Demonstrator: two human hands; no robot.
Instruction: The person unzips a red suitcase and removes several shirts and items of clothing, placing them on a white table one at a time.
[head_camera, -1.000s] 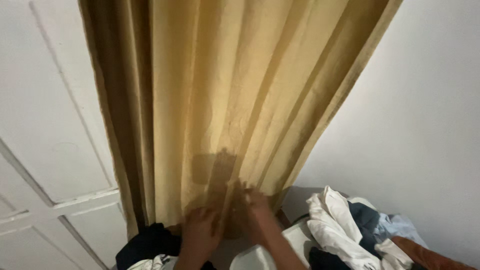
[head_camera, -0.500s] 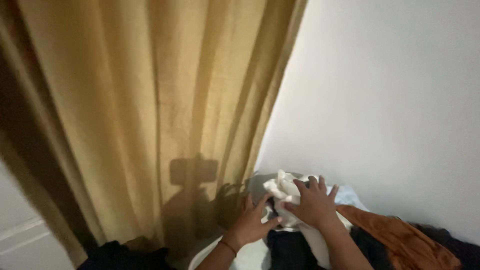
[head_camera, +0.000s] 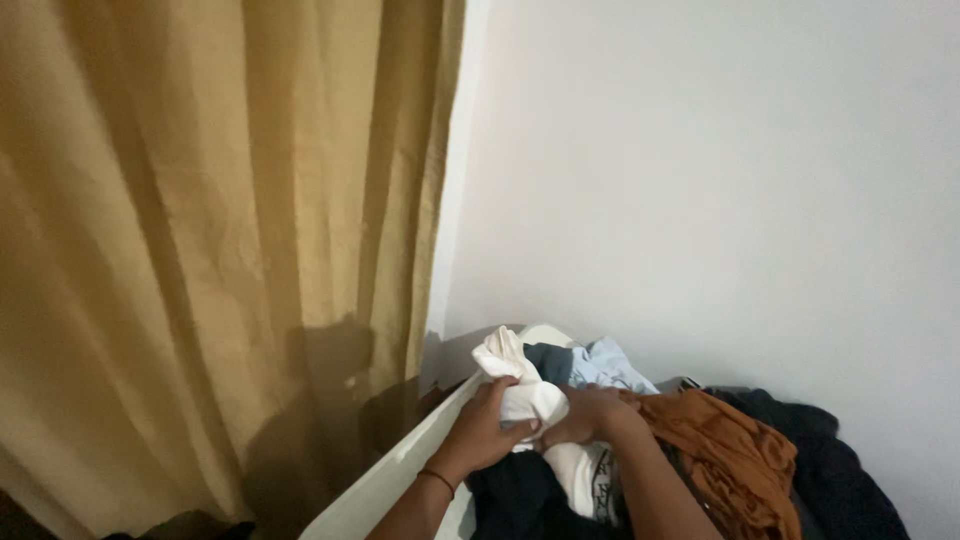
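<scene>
White cloth (head_camera: 520, 385), one piece, gripped by both hands — left (head_camera: 485, 425), right (head_camera: 590, 415) apparently too.

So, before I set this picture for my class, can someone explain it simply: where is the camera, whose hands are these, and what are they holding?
The camera is worn on a person's head and looks down, so both hands are that person's own; there is no machine. The left hand and right hand both have a grip on a bunched white cloth. It lies on a pile of clothes: a rust-orange garment, a pale blue piece and dark clothes. The pile sits in what looks like a white container, though only its edge shows. A tan curtain hangs on the left, with a plain white wall behind.
</scene>
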